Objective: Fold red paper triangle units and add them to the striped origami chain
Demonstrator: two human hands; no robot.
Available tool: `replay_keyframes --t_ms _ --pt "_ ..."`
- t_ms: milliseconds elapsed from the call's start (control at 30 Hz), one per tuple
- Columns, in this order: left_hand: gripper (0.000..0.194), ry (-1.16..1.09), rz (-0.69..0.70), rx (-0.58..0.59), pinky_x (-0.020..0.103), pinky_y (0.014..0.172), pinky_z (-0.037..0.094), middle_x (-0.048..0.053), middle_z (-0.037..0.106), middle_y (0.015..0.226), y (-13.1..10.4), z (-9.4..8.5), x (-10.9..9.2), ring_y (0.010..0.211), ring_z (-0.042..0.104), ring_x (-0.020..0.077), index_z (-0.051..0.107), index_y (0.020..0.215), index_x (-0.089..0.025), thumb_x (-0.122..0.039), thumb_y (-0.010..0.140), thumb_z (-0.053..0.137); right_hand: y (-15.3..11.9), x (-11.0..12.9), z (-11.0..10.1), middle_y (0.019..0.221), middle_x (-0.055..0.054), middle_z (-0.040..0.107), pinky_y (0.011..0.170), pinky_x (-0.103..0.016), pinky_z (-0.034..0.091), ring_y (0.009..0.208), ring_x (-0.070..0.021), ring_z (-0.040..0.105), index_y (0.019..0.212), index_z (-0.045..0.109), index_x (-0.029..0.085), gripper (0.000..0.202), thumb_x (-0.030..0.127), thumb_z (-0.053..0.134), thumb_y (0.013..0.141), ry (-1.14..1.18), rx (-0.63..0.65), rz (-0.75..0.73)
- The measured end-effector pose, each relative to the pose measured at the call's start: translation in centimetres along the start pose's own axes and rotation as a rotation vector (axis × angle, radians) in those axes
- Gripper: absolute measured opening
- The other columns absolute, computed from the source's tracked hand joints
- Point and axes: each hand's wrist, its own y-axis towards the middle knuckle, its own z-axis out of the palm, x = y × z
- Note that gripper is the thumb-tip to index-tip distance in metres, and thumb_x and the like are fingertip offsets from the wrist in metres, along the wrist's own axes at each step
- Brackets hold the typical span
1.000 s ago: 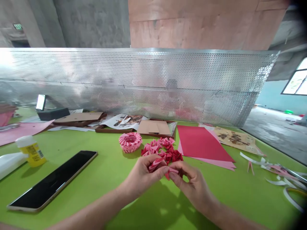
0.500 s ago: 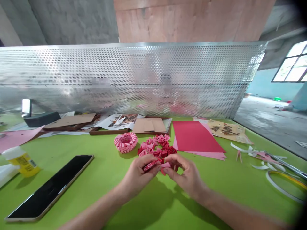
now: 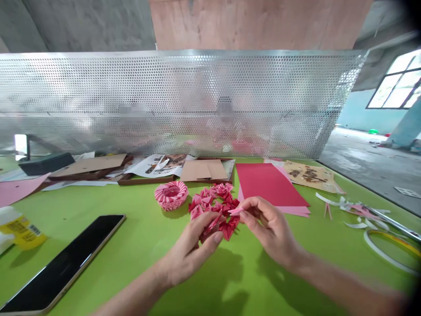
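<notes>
one phone (image 3: 66, 263) lies at lower left; a striped paper ring (image 3: 171, 196) sits left of centre. just below centre, your left hand (image 3: 190, 243) has its thumb spread beside folded pink paper (image 3: 212, 224); whether it grips is unclear, and a loose hold could drop it. beyond is a red-and-pink paper cluster (image 3: 207, 197). rightward, a small pink piece (image 3: 235, 212) is pinched in your right hand (image 3: 274, 232); squeezing hard might crease it.

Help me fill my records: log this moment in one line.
left hand: cups folded pieces; right hand: pinches pink piece; beyond: striped basket, red sheet
</notes>
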Motion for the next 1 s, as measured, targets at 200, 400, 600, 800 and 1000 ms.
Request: replay_keyframes --t_ms 200,400,600,800,1000 --pt "0.032 0.104 0.168 0.108 0.024 0.083 0.044 0.007 0.057 0.110 -0.1 -0.2 -0.7 0.099 0.053 0.0193 0.052 0.117 -0.022 -0.027 0.090 0.036 -1.6 -0.8 0.0 0.087 -0.001 0.060 0.068 -0.023 0.046 0.078 -0.0139 0.056 0.098 0.058 0.022 0.013 0.017 0.053 0.088 -0.055 -0.050 -0.018" --pt "0.026 0.100 0.142 0.078 0.021 0.074 0.045 0.003 0.061 0.090 0.6 0.1 -0.6 0.087 0.056 0.0156 0.058 0.109 -0.020 -0.023 0.088 0.043 -2.0 -1.3 -0.8 0.087 -0.002 0.059 0.066 -0.024 0.046 0.078 -0.0145 0.053 0.099 0.061 0.022 0.021 0.008 0.054 0.084 -0.108 -0.094 -0.153" --pt "0.024 0.059 0.109 0.061 0.020 0.072 0.045 0.003 0.064 0.099 0.8 0.1 -0.2 0.084 0.058 0.0139 0.058 0.108 -0.019 -0.023 0.087 0.046 -1.8 -1.1 -0.7 0.086 -0.002 0.057 0.063 -0.024 0.046 0.075 -0.0141 0.051 0.098 0.063 0.022 0.030 0.000 0.054 0.081 -0.095 -0.060 -0.187" --pt "0.024 0.045 0.057 0.052 0.020 0.070 0.044 0.003 0.065 0.097 0.8 0.2 -0.2 0.083 0.057 0.0145 0.059 0.104 -0.021 -0.028 0.088 0.044 -1.8 -1.3 -0.7 0.086 -0.002 0.056 0.062 -0.024 0.046 0.075 -0.0144 0.052 0.099 0.063 0.023 0.032 0.000 0.054 0.080 -0.084 -0.042 -0.189" --pt "0.029 -0.055 -0.079 0.115 0.020 0.056 0.040 0.003 0.062 0.084 0.8 0.1 -0.5 0.067 0.052 0.0134 0.058 0.106 -0.019 -0.035 0.086 0.046 -1.9 -1.0 -0.7 0.087 -0.002 0.056 0.065 -0.024 0.046 0.076 -0.0141 0.052 0.097 0.063 0.023 0.028 0.002 0.054 0.082 -0.048 -0.031 -0.161"
